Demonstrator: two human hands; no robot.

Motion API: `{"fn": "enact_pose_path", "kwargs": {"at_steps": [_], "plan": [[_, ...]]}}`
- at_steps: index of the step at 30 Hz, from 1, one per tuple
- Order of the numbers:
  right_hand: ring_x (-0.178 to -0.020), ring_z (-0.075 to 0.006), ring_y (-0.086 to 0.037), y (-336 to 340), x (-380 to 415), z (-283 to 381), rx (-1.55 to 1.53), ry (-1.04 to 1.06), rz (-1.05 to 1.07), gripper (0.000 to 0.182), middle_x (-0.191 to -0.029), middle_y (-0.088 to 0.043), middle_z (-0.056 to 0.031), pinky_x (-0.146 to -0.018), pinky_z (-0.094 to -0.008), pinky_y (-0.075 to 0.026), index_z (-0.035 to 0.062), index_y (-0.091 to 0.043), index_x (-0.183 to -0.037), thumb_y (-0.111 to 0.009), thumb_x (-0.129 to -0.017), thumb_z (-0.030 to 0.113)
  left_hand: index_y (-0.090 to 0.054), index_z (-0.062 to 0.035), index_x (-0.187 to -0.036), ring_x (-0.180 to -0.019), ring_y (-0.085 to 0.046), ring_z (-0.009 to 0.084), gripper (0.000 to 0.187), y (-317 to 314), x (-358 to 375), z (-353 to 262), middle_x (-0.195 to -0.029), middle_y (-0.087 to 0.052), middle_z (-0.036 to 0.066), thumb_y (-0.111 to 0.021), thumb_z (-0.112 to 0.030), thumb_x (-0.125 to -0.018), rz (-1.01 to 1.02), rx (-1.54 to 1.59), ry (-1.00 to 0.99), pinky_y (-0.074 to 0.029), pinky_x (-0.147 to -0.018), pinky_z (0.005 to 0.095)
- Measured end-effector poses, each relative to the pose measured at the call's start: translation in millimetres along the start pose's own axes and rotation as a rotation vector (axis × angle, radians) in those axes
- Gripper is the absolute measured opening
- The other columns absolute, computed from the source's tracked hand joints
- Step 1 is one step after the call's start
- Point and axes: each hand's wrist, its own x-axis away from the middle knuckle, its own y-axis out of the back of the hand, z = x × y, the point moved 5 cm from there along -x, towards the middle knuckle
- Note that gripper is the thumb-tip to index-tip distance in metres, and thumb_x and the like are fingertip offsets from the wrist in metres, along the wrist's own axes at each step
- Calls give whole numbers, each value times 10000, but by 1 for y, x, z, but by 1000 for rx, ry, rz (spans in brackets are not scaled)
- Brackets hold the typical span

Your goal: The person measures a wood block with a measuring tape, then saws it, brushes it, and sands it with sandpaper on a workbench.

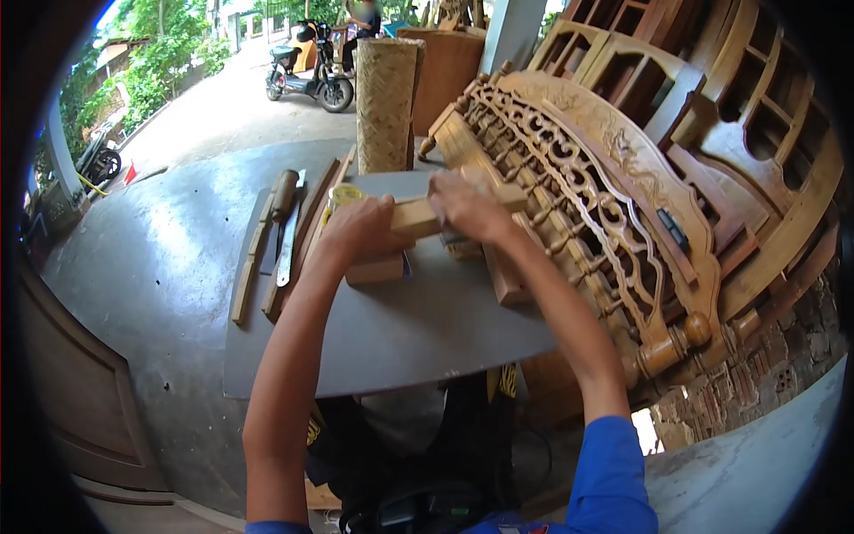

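Note:
A pale wooden block [414,219] lies crosswise above the grey table [400,329]. At its left end, my left hand [358,226] is closed around it. My right hand [469,206] is bent over the block toward its right end, fingers curled; whatever is under those fingers is hidden. Beneath the left hand a reddish wooden block [375,269] rests on the table. Another wood piece [511,283] sits below the right wrist. Just behind the left hand is a yellowish, clear round item [343,194], partly covered.
Left on the table are wooden strips [252,267], a wooden-handled tool [283,196] and a flat metal strip [288,245]. A woven roll [384,107] stands behind. Carved wooden panels [587,169] lean close at right. Farther off, a person [365,22] is near a scooter [311,71].

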Motion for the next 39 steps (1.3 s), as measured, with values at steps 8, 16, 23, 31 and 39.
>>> {"fn": "enact_pose_path", "kwargs": {"at_steps": [8, 16, 23, 31, 39], "plan": [[-1259, -262, -305, -12, 6, 15, -64, 58, -238, 427, -1329, -371, -116, -1024, -514, -179, 62, -388, -1216, -261, -906, 325, -583, -12, -958, -770, -611, 327, 548, 2, 2, 0, -827, -614, 205, -661, -445, -632, -20, 11, -3, -485, -702, 403], [-1293, -248, -247, -12, -5, -21, -117, -85, -212, 460, -1328, -385, -62, -1062, -503, -93, 109, -433, -1212, -218, -914, 385, -607, -52, -965, -807, -606, 309, 511, 6, 6, -1, -853, -619, 184, -643, -436, -630, 7, 58, 19, -473, -732, 394], [-1276, -304, -266, -18, 15, 6, -35, -55, -347, 516, -1358, -333, -116, -1051, -502, -132, 54, -329, -1290, -219, -911, 386, -625, -56, -963, -864, -594, 307, 482, 11, 6, -4, -905, -619, 180, -671, -402, -630, -14, 95, 0, -462, -762, 397], [-1312, -283, -183, -1, 4, -15, -132, -257, -41, 542, -1400, -273, -75, -1076, -467, -53, 88, -306, -1332, -214, -900, 403, -621, -25, -947, -910, -575, 313, 494, 12, 8, -6, -921, -610, 195, -696, -384, -616, 13, 140, 13, -446, -796, 396], [-1271, -264, -283, -16, -12, -46, -86, -314, -276, 517, -1348, -344, -103, -1064, -463, -117, 75, -351, -1296, -244, -906, 397, -628, -3, -899, -842, -591, 326, 510, 15, 10, -7, -871, -615, 204, -691, -412, -601, -29, 132, 12, -459, -759, 405]]}}
